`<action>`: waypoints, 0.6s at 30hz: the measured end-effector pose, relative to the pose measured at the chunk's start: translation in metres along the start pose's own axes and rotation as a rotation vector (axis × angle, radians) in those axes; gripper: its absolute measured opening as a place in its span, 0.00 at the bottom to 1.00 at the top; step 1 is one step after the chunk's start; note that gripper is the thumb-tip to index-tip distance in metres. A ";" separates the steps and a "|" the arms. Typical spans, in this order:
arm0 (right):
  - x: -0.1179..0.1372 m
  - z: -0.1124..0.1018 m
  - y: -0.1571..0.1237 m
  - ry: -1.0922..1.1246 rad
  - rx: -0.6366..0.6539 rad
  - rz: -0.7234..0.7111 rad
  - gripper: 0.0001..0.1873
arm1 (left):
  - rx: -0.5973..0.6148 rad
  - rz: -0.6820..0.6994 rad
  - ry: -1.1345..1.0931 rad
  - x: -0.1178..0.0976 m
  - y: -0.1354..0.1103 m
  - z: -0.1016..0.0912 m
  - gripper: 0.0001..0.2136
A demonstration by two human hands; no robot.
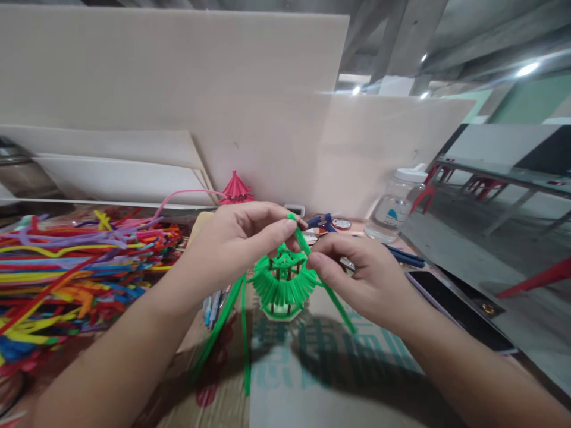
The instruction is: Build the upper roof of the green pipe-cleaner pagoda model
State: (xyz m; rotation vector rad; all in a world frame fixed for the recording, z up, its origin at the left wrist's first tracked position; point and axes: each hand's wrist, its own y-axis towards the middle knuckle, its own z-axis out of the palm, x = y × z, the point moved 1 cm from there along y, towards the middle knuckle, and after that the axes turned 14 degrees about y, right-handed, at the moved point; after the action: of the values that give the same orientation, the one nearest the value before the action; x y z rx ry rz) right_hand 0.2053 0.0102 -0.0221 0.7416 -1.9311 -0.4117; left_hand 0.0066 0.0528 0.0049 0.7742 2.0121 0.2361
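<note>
Between both hands runs a short green pipe cleaner [301, 239]. My left hand [250, 233] pinches its upper end between thumb and fingers. The thumb and forefinger of my right hand [352, 267] close on its lower end. Just below and behind them stands a small green pagoda model [285, 288] made of pipe cleaners, with dark posts under a flared roof. Part of its top is hidden by my fingers. Long green pipe cleaners [246, 339] hang down to the left of the model, and another green length [339, 308] slants out below my right hand.
A large heap of coloured pipe cleaners [75, 267] lies at left. Behind stands a pink pagoda roof [234, 187] before a pale board [267, 119]. A clear bottle [395, 205], a blue-handled tool [322, 222] and a phone [459, 310] are towards the right, on the cardboard-covered table [330, 398].
</note>
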 end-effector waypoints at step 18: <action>-0.018 0.009 -0.004 -0.263 0.129 0.119 0.16 | -0.157 0.127 0.439 0.029 0.017 -0.001 0.11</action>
State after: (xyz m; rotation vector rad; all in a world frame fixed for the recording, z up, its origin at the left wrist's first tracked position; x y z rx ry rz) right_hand 0.2045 0.0191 -0.0407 0.6770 -2.2542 -0.3265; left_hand 0.0024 0.0842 -0.0073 0.8002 2.3183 0.6793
